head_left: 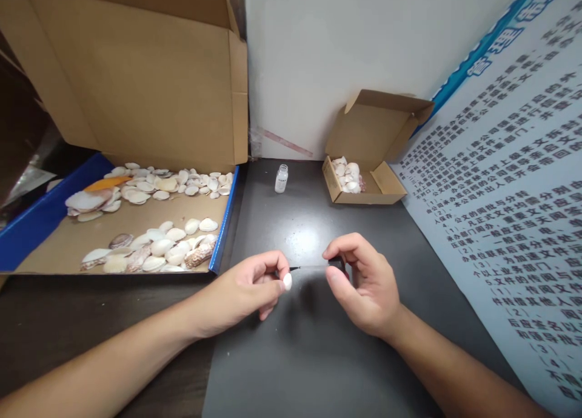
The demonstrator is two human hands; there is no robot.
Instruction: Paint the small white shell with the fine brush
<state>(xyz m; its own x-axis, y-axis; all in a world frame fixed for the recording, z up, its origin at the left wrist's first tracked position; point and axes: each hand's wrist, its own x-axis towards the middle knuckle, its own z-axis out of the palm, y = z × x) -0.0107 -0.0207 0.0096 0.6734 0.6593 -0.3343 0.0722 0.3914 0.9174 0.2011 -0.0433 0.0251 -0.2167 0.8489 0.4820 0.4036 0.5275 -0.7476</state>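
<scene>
My left hand (248, 287) pinches a small white shell (287, 281) between thumb and fingers, just above the dark mat (295, 357). My right hand (364, 284) is closed on a thin brush with a black cap (337, 262); its fine dark tip (294, 268) points left and reaches the shell. A small clear bottle (281, 178) stands open on the mat behind both hands, near the white wall.
A large open cardboard box with a blue rim (225, 224) lies at the left with several loose shells (154, 248) inside. A small open carton (364, 181) at the back right holds more shells. A printed notice board (509, 212) leans along the right side.
</scene>
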